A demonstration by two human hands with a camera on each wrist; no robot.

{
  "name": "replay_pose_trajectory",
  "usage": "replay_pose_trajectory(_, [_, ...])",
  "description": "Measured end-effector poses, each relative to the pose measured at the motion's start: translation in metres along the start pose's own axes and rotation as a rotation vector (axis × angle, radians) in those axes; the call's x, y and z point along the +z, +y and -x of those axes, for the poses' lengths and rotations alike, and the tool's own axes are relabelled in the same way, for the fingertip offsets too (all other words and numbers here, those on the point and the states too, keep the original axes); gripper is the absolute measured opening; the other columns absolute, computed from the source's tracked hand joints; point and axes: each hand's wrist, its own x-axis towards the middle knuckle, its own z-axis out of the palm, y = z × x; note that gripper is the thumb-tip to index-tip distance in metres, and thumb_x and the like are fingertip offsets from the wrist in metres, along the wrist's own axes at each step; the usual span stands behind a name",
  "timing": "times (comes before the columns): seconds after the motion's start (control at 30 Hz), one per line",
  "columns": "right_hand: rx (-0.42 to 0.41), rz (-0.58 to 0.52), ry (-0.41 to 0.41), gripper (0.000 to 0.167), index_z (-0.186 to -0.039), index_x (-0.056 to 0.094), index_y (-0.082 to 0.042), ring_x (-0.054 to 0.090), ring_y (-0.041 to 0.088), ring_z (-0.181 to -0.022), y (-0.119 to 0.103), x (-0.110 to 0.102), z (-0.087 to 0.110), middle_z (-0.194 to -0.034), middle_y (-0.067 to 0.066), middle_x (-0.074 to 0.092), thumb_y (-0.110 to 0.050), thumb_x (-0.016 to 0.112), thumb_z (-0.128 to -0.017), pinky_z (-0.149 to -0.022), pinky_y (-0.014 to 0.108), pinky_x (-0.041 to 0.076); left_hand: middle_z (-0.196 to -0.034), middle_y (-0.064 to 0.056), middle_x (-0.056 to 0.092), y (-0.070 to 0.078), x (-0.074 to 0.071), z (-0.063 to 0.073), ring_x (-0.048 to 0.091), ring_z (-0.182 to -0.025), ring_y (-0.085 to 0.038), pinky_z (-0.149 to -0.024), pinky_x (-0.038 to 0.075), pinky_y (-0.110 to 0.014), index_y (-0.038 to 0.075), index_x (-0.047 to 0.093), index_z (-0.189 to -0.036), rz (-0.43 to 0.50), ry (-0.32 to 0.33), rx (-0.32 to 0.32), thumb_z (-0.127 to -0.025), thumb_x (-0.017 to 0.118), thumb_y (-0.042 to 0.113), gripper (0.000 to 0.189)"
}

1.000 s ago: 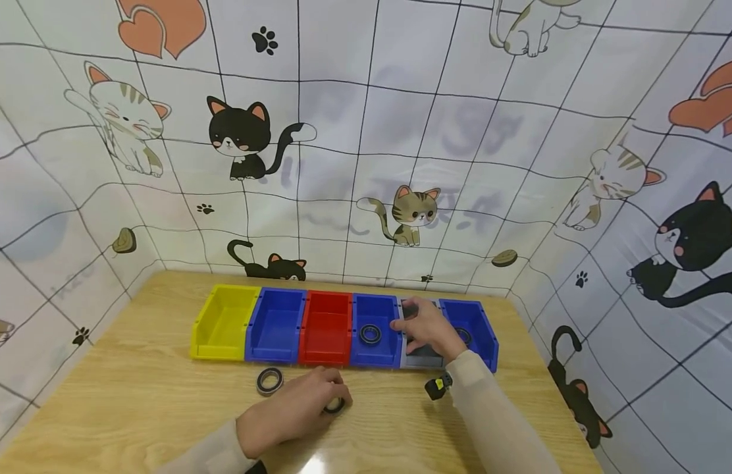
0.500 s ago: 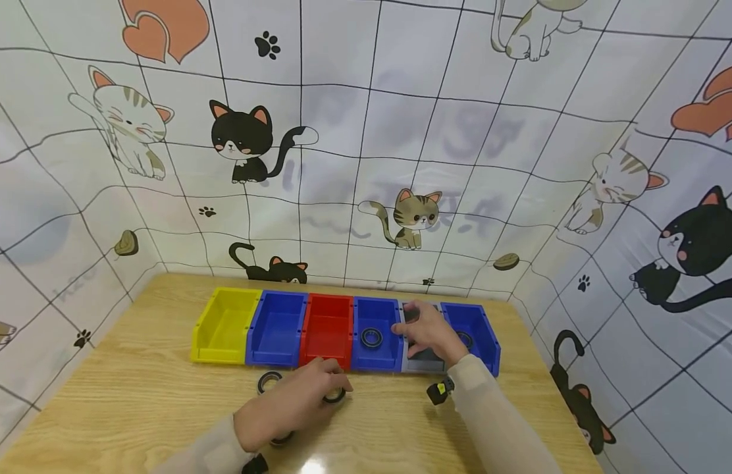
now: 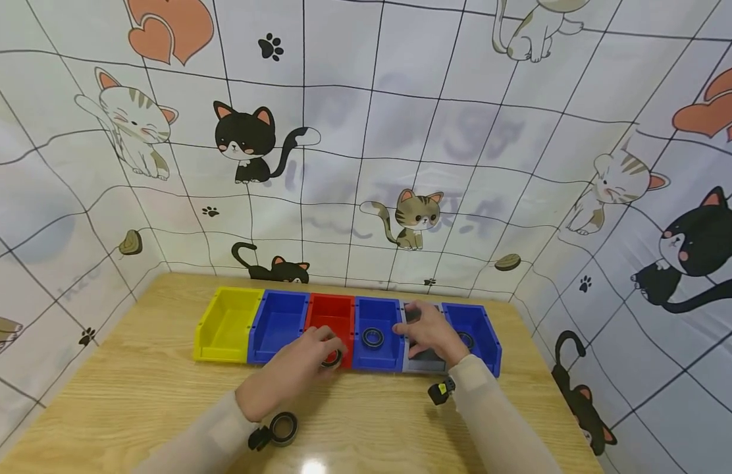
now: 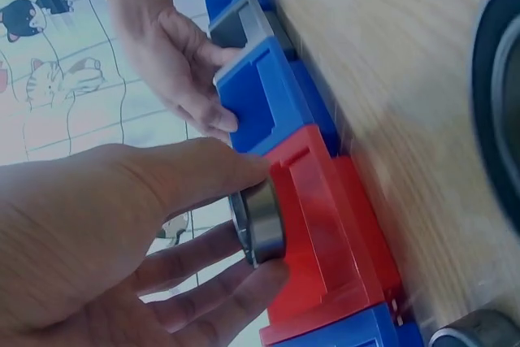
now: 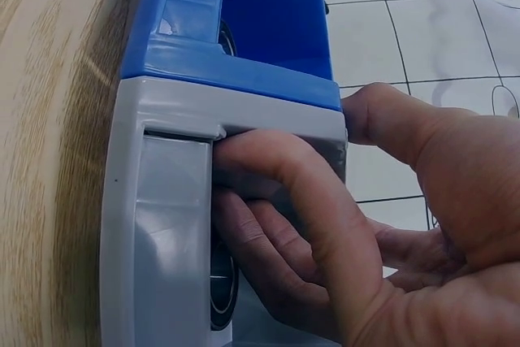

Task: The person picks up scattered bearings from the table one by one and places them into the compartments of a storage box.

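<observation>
On a wood-grain table (image 3: 105, 395), a yellow bin (image 3: 226, 326) stands at the far left of a joined row, with a blue bin (image 3: 278, 322) next to it. In front of these two, a loose bearing (image 3: 293, 433) lies on the table just beside the small black device (image 3: 259, 438) at the left wrist. The left hand (image 3: 291, 370) reaches up past it, its thumb and fingers pinching a metal bearing (image 4: 266, 221) by the rim (the left wrist view shows its bright outer side between them). That held bearing is at the front of the red bin (image 3: 332, 309); whether it is over the lip or inside, I cannot tell. Next along, the middle blue bin (image 3: 378, 313) contains a dark-sealed bearing (image 3: 373, 347) lying flat. The right hand (image 3: 430, 329) is at the grey bin (image 3: 424, 364), its thumb spread from the fingers and several digits bent down inside. The right wrist view shows a partly hidden bearing (image 5: 230, 302) close to the fingers, near the bin's front wall; whether they touch it, I cannot tell. At the right end, the last blue bin (image 3: 487, 342) holds another bearing (image 3: 470, 338), partly covered by the hand.
</observation>
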Motion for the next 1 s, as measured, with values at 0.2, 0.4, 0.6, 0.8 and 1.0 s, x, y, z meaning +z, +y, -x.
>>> replay_pose_trajectory(0.2, [-0.006,0.005,-0.004,0.076,-0.170,0.050,-0.004,0.079,0.035,-0.107,0.000,-0.001,-0.001,-0.143,0.031,0.072,-0.018,0.088,-0.105,-0.069,0.047,0.074,-0.118,-0.010,0.074,-0.008,0.003,-0.015,0.062,-0.101,-0.024,-0.072,0.066,-0.028,0.009,0.082,-0.125,-0.059,0.055,-0.032,-0.096,0.095,0.004,0.032])
replay_pose_trajectory(0.4, [0.002,0.014,-0.004,0.077,-0.170,0.049,-0.004,0.079,0.035,-0.109,0.000,-0.001,-0.001,-0.145,0.031,0.071,-0.018,0.088,-0.105,-0.067,0.045,0.073,-0.120,-0.009,0.074,-0.017,0.015,-0.033,0.063,-0.105,-0.025,-0.075,0.072,-0.035,0.011,0.083,-0.129,-0.118,0.048,-0.109,-0.099,0.092,0.008,0.031])
replay_pose_trajectory(0.6, [0.001,0.021,0.001,0.077,-0.171,0.049,-0.004,0.080,0.035,-0.108,-0.001,0.000,-0.002,-0.146,0.032,0.071,-0.018,0.087,-0.105,-0.069,0.047,0.074,-0.115,-0.010,0.073,-0.021,0.024,-0.047,0.064,-0.099,-0.025,-0.077,0.072,-0.037,0.008,0.081,-0.122,-0.233,-0.004,-0.149,-0.104,0.087,0.009,0.020])
replay_pose_trajectory(0.8, [-0.001,0.033,0.016,0.077,-0.171,0.050,-0.004,0.080,0.034,-0.106,0.000,0.001,-0.001,-0.145,0.031,0.071,-0.018,0.088,-0.105,-0.071,0.049,0.074,-0.112,-0.012,0.074,-0.026,0.037,-0.056,0.066,-0.095,-0.027,-0.078,0.073,-0.039,0.005,0.081,-0.117,-0.326,-0.037,-0.124,-0.107,0.084,0.007,0.011])
replay_pose_trajectory(1.0, [-0.007,0.017,0.013,0.077,-0.171,0.050,-0.004,0.080,0.035,-0.107,0.000,0.000,0.000,-0.144,0.031,0.071,-0.017,0.088,-0.105,-0.067,0.046,0.073,-0.121,-0.012,0.080,-0.027,0.042,-0.061,0.075,-0.104,-0.030,-0.094,0.070,-0.043,0.008,0.081,-0.129,-0.413,-0.104,-0.124,-0.105,0.086,0.008,0.025])
